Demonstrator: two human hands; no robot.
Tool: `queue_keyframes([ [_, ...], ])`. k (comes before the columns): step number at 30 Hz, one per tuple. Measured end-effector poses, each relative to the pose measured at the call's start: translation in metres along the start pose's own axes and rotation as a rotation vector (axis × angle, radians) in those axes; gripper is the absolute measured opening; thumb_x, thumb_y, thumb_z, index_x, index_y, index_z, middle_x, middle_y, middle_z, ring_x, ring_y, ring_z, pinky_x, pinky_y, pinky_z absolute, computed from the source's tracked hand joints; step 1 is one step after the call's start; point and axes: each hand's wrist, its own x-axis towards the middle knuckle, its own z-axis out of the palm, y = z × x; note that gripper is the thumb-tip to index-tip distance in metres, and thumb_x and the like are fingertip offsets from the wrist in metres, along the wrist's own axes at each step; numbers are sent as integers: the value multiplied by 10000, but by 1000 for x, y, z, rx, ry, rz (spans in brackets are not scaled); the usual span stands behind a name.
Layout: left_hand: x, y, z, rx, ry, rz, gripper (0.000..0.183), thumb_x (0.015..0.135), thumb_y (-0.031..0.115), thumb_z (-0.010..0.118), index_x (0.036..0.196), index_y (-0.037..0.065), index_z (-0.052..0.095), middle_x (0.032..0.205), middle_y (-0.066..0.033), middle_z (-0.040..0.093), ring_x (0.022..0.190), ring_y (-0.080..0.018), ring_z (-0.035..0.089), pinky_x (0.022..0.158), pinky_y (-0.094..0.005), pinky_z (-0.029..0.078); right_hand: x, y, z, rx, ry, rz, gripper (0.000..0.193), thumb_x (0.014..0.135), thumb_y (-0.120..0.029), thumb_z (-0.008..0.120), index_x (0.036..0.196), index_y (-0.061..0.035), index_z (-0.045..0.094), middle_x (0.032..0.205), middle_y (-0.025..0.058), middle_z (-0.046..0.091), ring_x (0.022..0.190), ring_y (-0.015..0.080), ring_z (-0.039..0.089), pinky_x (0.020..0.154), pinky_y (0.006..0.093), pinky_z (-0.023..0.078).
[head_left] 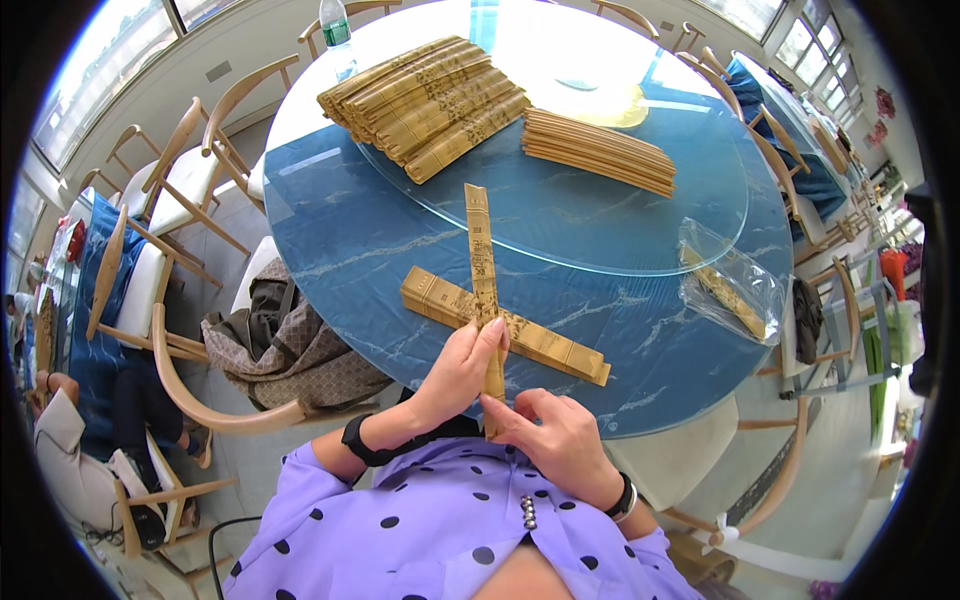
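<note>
One left hand [462, 365] and one right hand [562, 440] pinch one wrapper [481, 252] above one bundle [553, 345].

The round table [335, 240] has a blue, marble-patterned surface and carries a circular glass turntable [650, 235]. Wooden chairs [192, 182] with curved backs and pale seats surround it. A left table [82, 370] and a right table [752, 100] have blue cloths. The floor [240, 455] is grey. Far left: pale wall [228, 45] and large window [110, 75]. Far right: paned window [808, 45]. Bright light whitens the far tabletop.
</note>
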Motion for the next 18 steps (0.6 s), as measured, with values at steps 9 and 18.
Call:
queue_keyframes([
  [9, 0, 16, 1, 2, -54, -5, 387, 1114, 318, 401, 889, 32, 534, 753, -22, 504, 708, -121, 457, 662, -304, 411, 4, 4, -12, -116, -77, -191, 438, 904, -181, 646, 1341, -211, 662, 983, 34, 626, 691, 141, 568, 621, 295, 466],
  [18, 38, 70, -38, 347, -212, 62, 300, 1077, 239, 542, 1245, -7, 568, 1074, -36, 626, 1004, -102, 563, 909, -282, 473, 22, 24, -31, -64, -73, -163, 570, 818, -246, 783, 1356, -137, 634, 1001, 41, 650, 704, 186, 629, 629, 308, 518],
])
